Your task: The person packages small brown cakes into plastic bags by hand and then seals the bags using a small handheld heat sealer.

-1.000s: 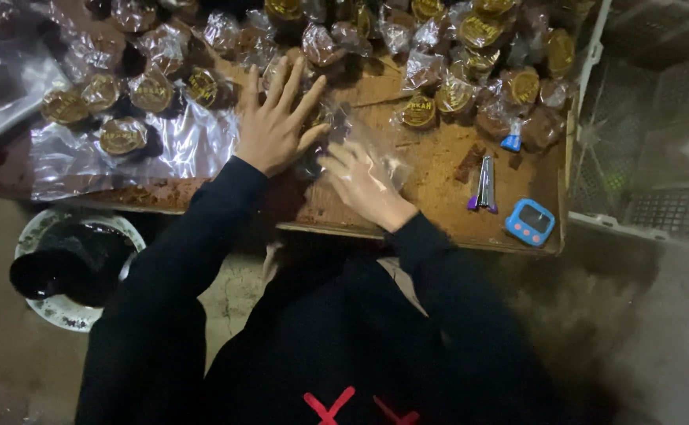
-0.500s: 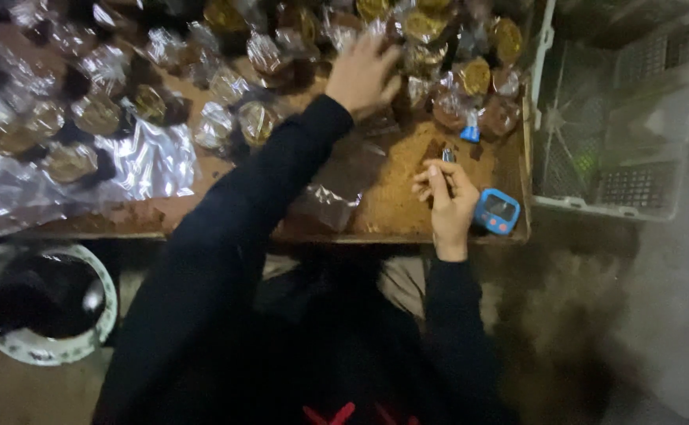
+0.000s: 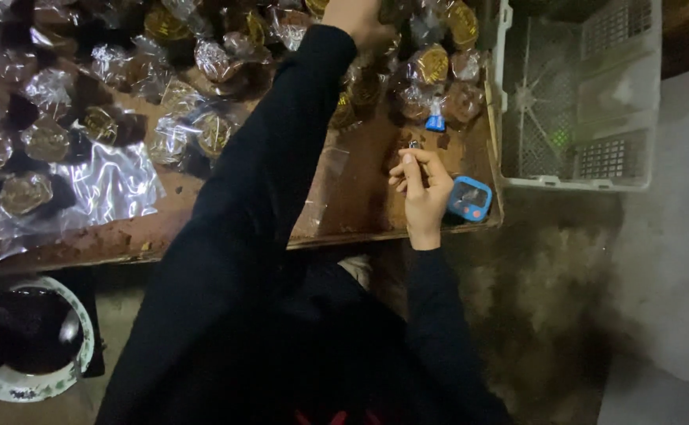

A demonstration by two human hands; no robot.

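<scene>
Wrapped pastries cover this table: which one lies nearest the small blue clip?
The brown wrapped pastry at the table's right edge, just right of the small blue clip, by the white crate. The other pastries sit farther left or higher.

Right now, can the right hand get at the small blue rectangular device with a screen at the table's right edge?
Probably yes. The right hand rests on the brown table just left of the small blue rectangular device, with nothing between them. It seems to pinch a small object, too small to identify.
</scene>
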